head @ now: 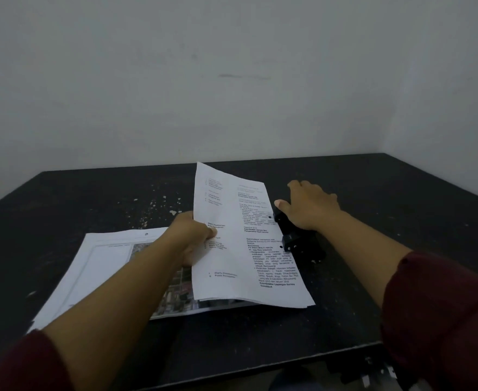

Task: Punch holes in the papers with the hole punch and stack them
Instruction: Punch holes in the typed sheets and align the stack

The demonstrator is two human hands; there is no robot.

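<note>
Left hand [193,235] pinching, right hand [311,206] flat

Matt white paper sheet [240,235] beside a glossy black hole punch [300,241] on a scuffed (paint-flecked) dark table [91,198].

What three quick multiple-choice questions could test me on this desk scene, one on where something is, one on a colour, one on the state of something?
1. Where is the hole punch?
A. On the stack of papers
B. Under the right hand, right of the held sheet
C. At the table's far left corner

2. What colour is the table?
A. White
B. Light wood
C. Black

3. What state is the held sheet in?
A. Already punched
B. Crumpled
C. Torn in half

Answers: 1 B, the right hand rests on the punch beside the sheet's right edge. 2 C, the top is black with pale flecks. 3 A, two holes show along its right edge while the left hand grips it above the stack.
</note>
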